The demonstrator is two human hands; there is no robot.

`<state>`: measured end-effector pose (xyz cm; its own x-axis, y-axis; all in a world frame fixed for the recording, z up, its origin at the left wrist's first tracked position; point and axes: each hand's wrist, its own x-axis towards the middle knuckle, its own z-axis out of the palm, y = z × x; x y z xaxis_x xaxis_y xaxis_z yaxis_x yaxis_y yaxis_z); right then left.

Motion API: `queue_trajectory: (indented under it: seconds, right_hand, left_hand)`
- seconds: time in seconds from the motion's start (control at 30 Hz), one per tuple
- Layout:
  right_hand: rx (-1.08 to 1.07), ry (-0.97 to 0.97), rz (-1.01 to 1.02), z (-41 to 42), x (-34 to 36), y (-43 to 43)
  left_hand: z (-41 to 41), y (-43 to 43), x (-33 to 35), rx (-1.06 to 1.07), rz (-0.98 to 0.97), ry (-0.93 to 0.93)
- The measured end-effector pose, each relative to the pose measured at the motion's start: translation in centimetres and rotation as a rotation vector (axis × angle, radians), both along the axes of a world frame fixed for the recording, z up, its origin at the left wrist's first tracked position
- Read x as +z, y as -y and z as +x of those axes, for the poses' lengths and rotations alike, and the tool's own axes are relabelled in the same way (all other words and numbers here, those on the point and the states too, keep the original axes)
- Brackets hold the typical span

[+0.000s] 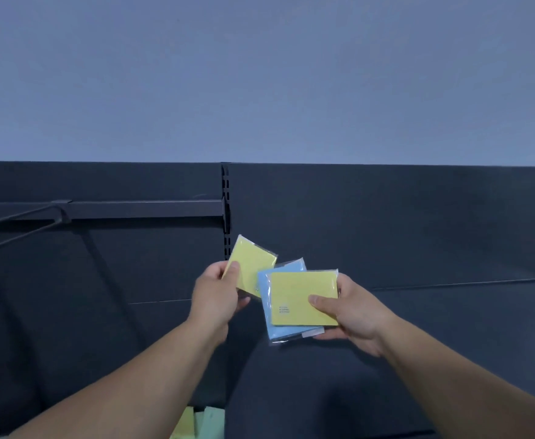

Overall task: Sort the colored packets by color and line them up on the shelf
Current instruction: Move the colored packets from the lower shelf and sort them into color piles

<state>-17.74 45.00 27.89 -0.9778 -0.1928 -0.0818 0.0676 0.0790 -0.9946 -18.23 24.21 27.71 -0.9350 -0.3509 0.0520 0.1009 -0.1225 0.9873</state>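
My left hand [216, 295] pinches a single yellow packet [251, 265] in clear wrap, tilted, thumb on its face. My right hand [351, 315] grips a small stack: a yellow packet [298, 296] lies on top of a light blue packet [264, 308], thumb pressing on the yellow one. Both hands are held in the air in front of the dark shelf [450, 312], the two yellow packets nearly touching. More packets, yellow and pale green [201, 423], show at the bottom edge between my forearms, partly hidden.
A dark back panel with a slotted upright [225, 198] stands behind the hands. A horizontal bar with a wire hook [60, 210] juts out on the left. A flat dark shelf surface stretches right. Grey wall above.
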Motion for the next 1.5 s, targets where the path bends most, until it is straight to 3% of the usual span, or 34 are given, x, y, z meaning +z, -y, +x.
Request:
queue_trajectory:
  seconds: [0.23,0.4,0.7,0.9,0.93,1.07,1.27,1.37,1.5]
  right_hand:
    - [0.0,0.043,0.051,-1.1,-0.2,1.5]
    - [-0.131,-0.018,0.269,-1.6,-0.6,2.4]
    - [0.008,0.082,0.27,-2.3,-1.2,0.5]
    - [-0.176,0.058,0.325,-3.2,-1.4,-4.1]
    - [-0.211,0.054,0.328,-3.4,-1.5,-5.1]
    - [-0.276,0.075,0.331,-3.8,-1.9,-8.5]
    - [-0.296,0.098,0.33,-4.7,-2.6,-12.9]
    - [-0.318,0.098,0.336,-5.3,-2.6,-15.3]
    - [-0.356,0.089,0.333,-6.4,-2.6,-18.5]
  left_hand:
    - [-1.8,-0.1,-1.3,-0.244,-0.001,0.198]
    - [-2.2,-0.5,-2.4,-0.416,-0.053,0.188]
    - [-4.5,-1.4,-3.9,-0.351,-0.056,0.165]
    - [-6.2,-2.0,-4.2,-0.269,-0.142,0.233]
    - [-6.2,-2.0,-4.2,-0.277,-0.201,0.249]
    - [-6.7,-2.2,-5.3,-0.22,-0.758,0.274]
    - [-6.3,-5.0,-5.4,-0.058,-1.265,0.255]
    - [-5.8,-7.6,-5.0,-0.039,-1.381,0.143]
    - [-5.2,-12.6,-4.8,-0.11,-1.354,0.042]
